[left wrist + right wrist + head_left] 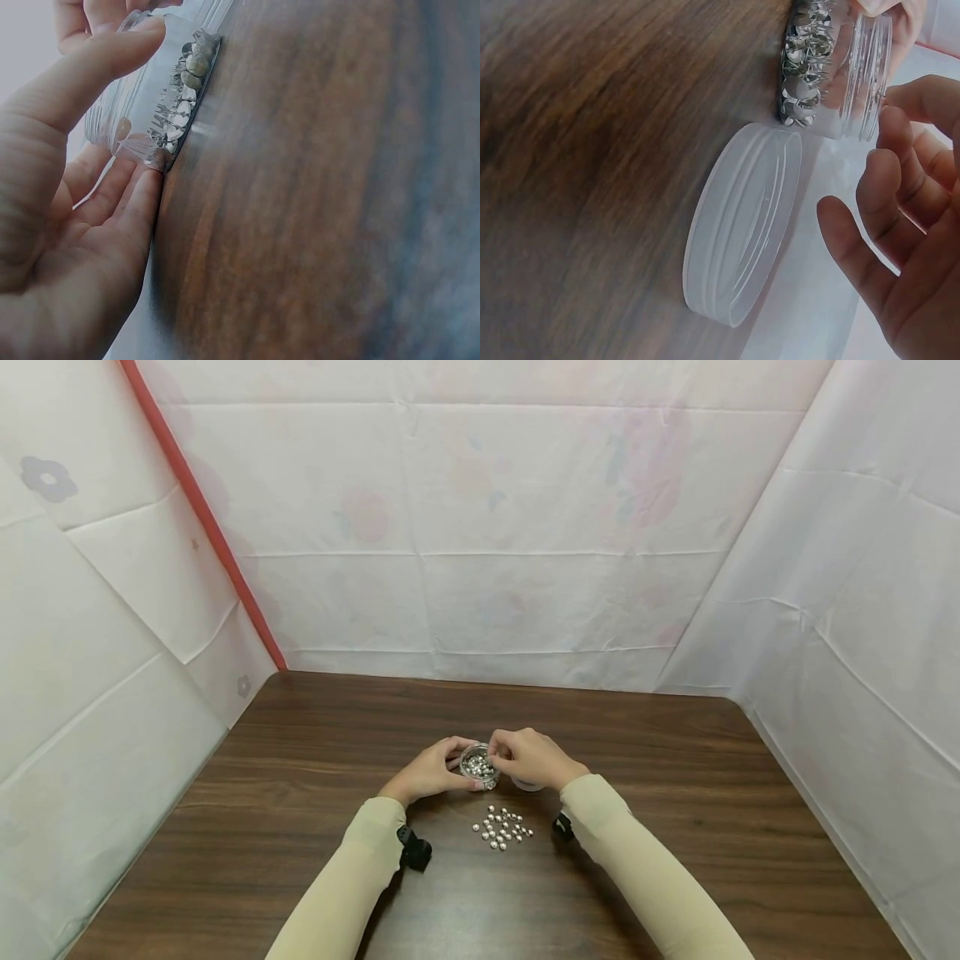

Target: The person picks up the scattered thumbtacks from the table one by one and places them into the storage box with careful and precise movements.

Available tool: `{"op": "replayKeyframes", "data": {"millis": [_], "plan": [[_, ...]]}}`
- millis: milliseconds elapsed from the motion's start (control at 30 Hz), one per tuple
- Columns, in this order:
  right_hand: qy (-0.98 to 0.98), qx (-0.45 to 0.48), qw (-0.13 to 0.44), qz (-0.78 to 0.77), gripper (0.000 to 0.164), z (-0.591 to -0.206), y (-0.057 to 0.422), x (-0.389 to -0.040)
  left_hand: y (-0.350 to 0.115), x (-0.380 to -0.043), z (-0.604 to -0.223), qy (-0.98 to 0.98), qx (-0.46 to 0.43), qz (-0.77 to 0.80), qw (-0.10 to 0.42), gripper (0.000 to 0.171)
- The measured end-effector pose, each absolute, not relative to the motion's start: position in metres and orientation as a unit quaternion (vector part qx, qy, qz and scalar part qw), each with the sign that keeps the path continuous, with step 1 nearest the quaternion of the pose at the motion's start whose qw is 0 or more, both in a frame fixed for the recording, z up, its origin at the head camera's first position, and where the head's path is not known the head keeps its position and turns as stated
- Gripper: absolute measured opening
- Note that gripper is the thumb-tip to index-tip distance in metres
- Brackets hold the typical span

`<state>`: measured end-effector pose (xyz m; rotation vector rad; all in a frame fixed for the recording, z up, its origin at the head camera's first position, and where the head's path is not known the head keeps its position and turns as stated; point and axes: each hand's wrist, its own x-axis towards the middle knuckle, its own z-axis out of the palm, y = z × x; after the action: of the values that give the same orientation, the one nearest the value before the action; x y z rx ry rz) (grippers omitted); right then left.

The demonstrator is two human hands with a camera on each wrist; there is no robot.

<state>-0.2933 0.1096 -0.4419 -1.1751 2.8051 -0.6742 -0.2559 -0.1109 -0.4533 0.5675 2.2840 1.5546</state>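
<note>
A clear round jar (825, 120) with a threaded rim stands on the table, a layer of silver thumbtacks (477, 766) at its bottom. My left hand (431, 770) grips the jar from the left, thumb on the near side and fingers around the far side. At the jar's mouth is my right hand (531, 758), fingertips right at the rim and fingers bent; I cannot tell whether a tack is between them. Several loose thumbtacks (501, 828) lie scattered on the table in front of the jar. The translucent lid (739, 225) lies beside the jar, partly under my right hand in the head view.
The dark wood-grain table (315, 718) extends around the jar on all sides. White patterned cloth (480, 527) hangs behind it and along both sides. A red strip (202, 510) runs down the back left corner. Black wrist cameras (415, 850) sit under both sleeves.
</note>
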Motion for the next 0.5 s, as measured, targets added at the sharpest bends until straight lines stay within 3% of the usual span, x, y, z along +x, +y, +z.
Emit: {"op": "replayKeyframes", "data": {"millis": [500], "plan": [[0.91, -0.362, 0.014, -0.199, 0.01, -0.4402, 0.1067, -0.2935, -0.1116, -0.2572, -0.4555, 0.795, 0.206, 0.55, 0.153, 0.065]]}}
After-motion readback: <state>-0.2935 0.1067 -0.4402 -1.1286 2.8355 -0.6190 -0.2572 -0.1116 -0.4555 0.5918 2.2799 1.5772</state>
